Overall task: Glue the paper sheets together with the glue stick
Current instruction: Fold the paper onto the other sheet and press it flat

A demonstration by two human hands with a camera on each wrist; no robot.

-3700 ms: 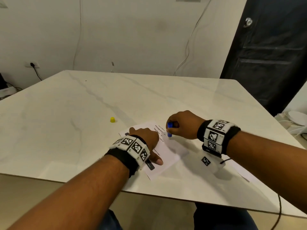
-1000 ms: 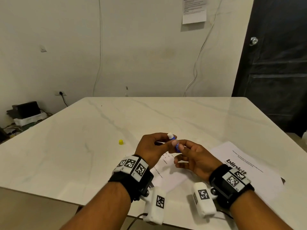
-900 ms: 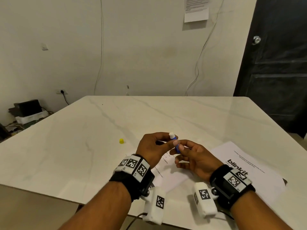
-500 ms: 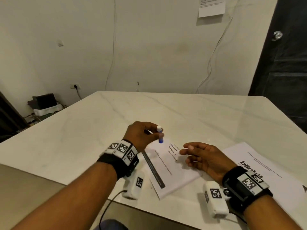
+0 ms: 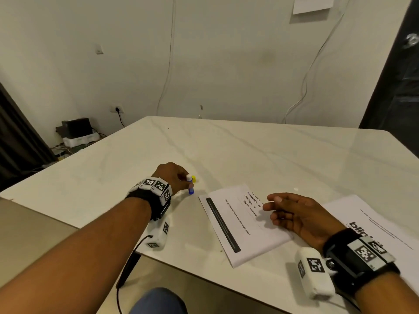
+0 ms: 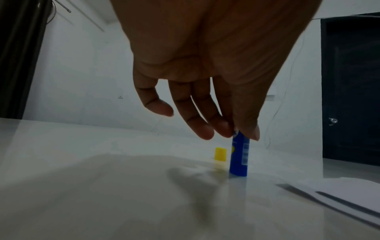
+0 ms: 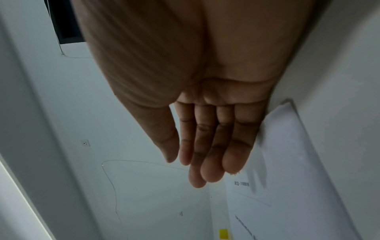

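Note:
The blue glue stick (image 5: 191, 188) (image 6: 238, 155) stands upright with its base on the table, its white glue tip uncovered. My left hand (image 5: 184, 177) (image 6: 240, 133) pinches its top between thumb and fingertips. Its yellow cap (image 5: 193, 178) (image 6: 220, 154) (image 7: 223, 233) stands just beyond it. A printed paper sheet (image 5: 238, 225) (image 7: 287, 178) lies to the right of the stick. My right hand (image 5: 272, 206) (image 7: 195, 165) hovers open over that sheet's right part, fingers straight and holding nothing. A second sheet (image 5: 367, 214) with large black lettering lies further right, partly under my right wrist.
The white marble table (image 5: 249, 150) stretches far beyond the hands; its near edge (image 5: 181, 266) runs just below the sheets. A black cable (image 5: 127, 266) hangs from my left wrist camera over that edge. A dark door (image 5: 399, 87) stands at the right.
The right hand has let go of the glue stick and opened over the sheet. The left hand has carried the stick leftward off the paper and lowered it beside the yellow cap.

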